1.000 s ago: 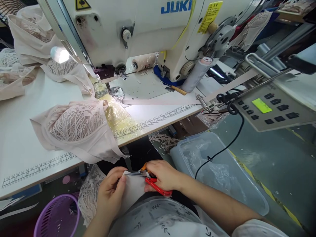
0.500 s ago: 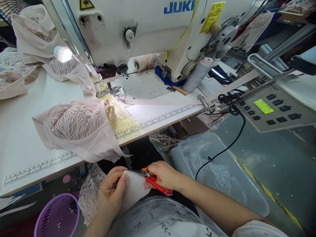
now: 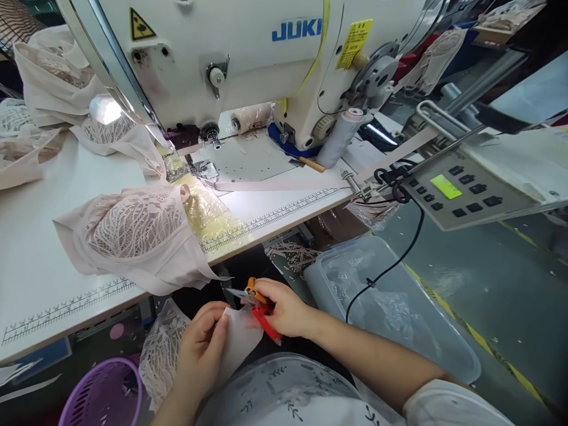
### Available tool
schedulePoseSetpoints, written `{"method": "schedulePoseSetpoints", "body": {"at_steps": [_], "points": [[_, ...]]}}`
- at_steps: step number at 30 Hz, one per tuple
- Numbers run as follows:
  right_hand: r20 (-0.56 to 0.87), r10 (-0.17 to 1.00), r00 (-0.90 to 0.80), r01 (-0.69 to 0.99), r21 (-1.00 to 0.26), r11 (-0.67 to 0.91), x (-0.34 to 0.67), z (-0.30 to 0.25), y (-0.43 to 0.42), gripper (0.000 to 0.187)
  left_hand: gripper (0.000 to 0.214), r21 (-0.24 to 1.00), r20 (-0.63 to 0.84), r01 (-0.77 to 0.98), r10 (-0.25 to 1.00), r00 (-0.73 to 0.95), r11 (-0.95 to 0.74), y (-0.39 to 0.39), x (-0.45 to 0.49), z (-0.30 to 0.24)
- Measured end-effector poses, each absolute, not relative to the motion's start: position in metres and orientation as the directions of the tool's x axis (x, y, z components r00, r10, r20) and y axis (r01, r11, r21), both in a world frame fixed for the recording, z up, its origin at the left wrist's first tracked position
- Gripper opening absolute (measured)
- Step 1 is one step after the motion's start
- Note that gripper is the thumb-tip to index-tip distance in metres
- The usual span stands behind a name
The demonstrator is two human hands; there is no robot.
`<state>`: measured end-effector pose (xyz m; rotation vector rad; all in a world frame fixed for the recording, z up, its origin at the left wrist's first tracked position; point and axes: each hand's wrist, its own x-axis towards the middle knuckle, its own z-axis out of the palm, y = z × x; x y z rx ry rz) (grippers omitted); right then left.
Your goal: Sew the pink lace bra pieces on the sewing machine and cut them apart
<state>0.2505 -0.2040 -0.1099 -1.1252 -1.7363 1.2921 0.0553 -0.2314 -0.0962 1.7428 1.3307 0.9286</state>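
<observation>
My left hand [image 3: 204, 343] pinches the edge of a pale pink fabric piece [image 3: 237, 340] between thumb and fingers, above my lap. Lace fabric [image 3: 162, 349] hangs down to the left of that hand. In my right hand [image 3: 284, 307] is a pair of scissors [image 3: 261, 316] with one orange and one red handle. Their blades point up and left, just above the top edge of the fabric. Beyond my hands a pale pink lace bra [image 3: 137, 228] lies on the white sewing table [image 3: 26, 248], its strap end reaching over the front edge.
A JUKI sewing machine [image 3: 248, 53] stands at the back, with a pink elastic band [image 3: 284, 185] running to it. A control panel [image 3: 470, 189] juts out at right above a clear plastic bin [image 3: 457, 349]. A purple basket [image 3: 104, 390] sits low left. More bras [image 3: 53, 77] are piled back left.
The scissors have lifted off the fabric's top edge and tilted, with blades now pointing further upward. My right hand rose slightly; my left hand keeps its pinch. The camera view shifted a little.
</observation>
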Motion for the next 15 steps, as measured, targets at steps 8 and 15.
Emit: {"method": "schedulePoseSetpoints", "body": {"at_steps": [8,15], "points": [[0.129,0.88,-0.457,0.402,-0.852,0.334,0.232,-0.108,-0.201,0.024,0.028,0.808,0.09,0.549,0.966,0.244,-0.214,-0.236,0.071,-0.113],[0.271,0.843,-0.465,0.63,-0.567,0.531,0.264,-0.104,-0.19,0.017,0.088,0.481,-0.185,0.865,0.948,0.258,-0.142,-0.26,0.023,-0.161]]}}
